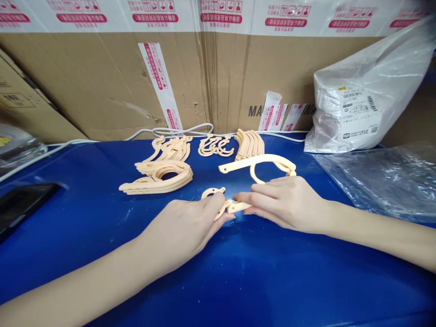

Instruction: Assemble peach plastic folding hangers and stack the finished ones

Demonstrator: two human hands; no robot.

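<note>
Pinched in my left hand [187, 222] is a curved beige plastic hanger hook [211, 191]. My right hand [291, 202] is closed around a beige folding hanger frame [259, 160], its long arm sticking out above the fingers. The end of a second arm [238, 207] pokes from the right fingertips and meets the hook's base; whether they are joined I cannot tell. Beyond the left hand lies a stack of folded hangers [170, 180]. Further back are a pile of curved hanger pieces [175, 147], several loose hooks [216, 146] and a stack of hanger arms [251, 144].
A blue table surface [218, 281] carries everything. Cardboard boxes [102, 77] form a wall behind it, with a white cable [139, 131] along their foot. At right sit a white plastic parcel [357, 100] and clear plastic film [381, 181]. A black phone-like object [27, 204] lies at left.
</note>
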